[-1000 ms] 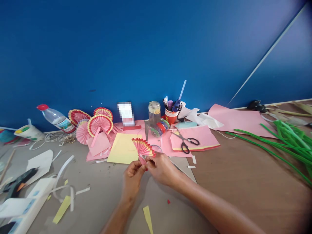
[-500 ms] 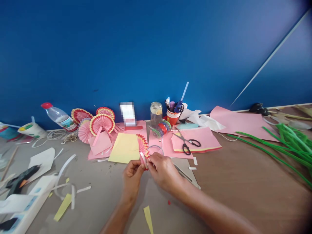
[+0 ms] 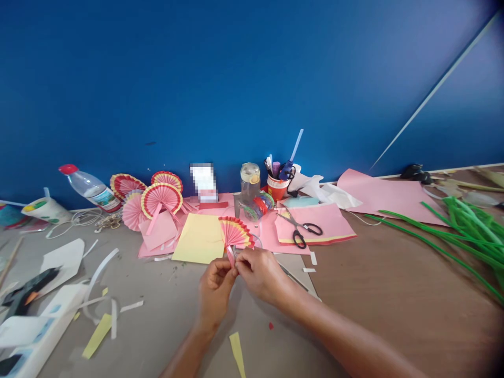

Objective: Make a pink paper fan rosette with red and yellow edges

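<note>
A small folded paper fan (image 3: 235, 231) in pink, yellow and red is spread upright in front of me, its pleats opened into a part circle. My left hand (image 3: 216, 283) is closed, pinching the fan's pink stem between thumb and fingers. My right hand (image 3: 260, 270) is closed too, its fingertips pinched at the lower end of the stem against the left fingers. The exact grip there is partly hidden. Just behind the fan lies a yellow sheet (image 3: 199, 239), and scissors (image 3: 300, 229) rest on pink paper (image 3: 334, 223) to the right.
Finished round fans (image 3: 161, 200) lean at the back left beside a plastic bottle (image 3: 92, 189). A glass jar (image 3: 250, 181) and a red cup (image 3: 277, 187) of tools stand near the wall. A glue gun (image 3: 29, 291), a power strip (image 3: 43, 328) and green stems (image 3: 468, 231) lie at the sides.
The fan has spread wider, its pleats now fanning out to the right, where before they were bunched and narrower. My right fingers have shifted slightly down to the stem's end.
</note>
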The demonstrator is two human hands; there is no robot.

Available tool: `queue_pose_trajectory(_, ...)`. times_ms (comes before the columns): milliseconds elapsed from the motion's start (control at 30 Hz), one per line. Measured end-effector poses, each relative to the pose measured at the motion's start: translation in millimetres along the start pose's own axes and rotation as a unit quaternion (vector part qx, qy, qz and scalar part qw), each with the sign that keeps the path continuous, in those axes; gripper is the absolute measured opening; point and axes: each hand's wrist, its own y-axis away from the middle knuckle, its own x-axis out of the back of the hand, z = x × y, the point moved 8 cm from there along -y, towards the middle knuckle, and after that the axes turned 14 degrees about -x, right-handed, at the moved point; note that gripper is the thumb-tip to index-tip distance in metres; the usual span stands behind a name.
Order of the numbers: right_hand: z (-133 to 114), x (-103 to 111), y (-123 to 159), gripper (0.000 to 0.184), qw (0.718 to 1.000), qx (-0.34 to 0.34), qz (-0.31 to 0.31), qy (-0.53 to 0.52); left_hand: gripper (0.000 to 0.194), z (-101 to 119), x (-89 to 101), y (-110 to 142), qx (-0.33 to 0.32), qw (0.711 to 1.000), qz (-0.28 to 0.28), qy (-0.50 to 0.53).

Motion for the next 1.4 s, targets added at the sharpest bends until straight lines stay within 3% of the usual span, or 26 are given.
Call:
queue_pose_trajectory(233, 5.7, -2.8, -1.5, 0.017, 0.999, -0.034, 0.006, 0.005, 0.021, 6.2, -1.1, 0.4, -0.048, 0.998, 0.016, -0.031)
queue_pose_trajectory(533, 7.5, -4.9, -2.3, 0.016, 0.997, -0.045, -0.017, -0.058, 0.023, 1.9, 1.6, 1.9, 0.023, 0.999, 0.031, -0.021)
queue_pose_trajectory(767, 5.6, -4.6, -3.9, 0.016, 0.991, -0.049, -0.059, -0.108, 0.024, -5.4, 3.8, 2.6, 0.042, 0.998, 0.045, 0.022)
queue_pose_trajectory(1000, 9.1, -6.1, -6.5, 0.011, 0.977, -0.097, -0.108, -0.153, 0.025, -9.7, 1.2, 1.9, 0.059, 0.995, 0.046, 0.063)
queue_pose_trajectory(1167, 16.6, -8.6, -8.9, 0.017, 0.96, -0.14, -0.148, -0.192, 0.025, -6.6, -7.6, 3.1, 0.1, 0.986, 0.035, 0.126)
queue_pose_trajectory(1400, 16.6, -19.6, -10.6, 0.005, 0.903, -0.134, -0.257, -0.317, 0.025, -6.5, -20.8, 5.1, 0.153, 0.964, -0.002, 0.218)
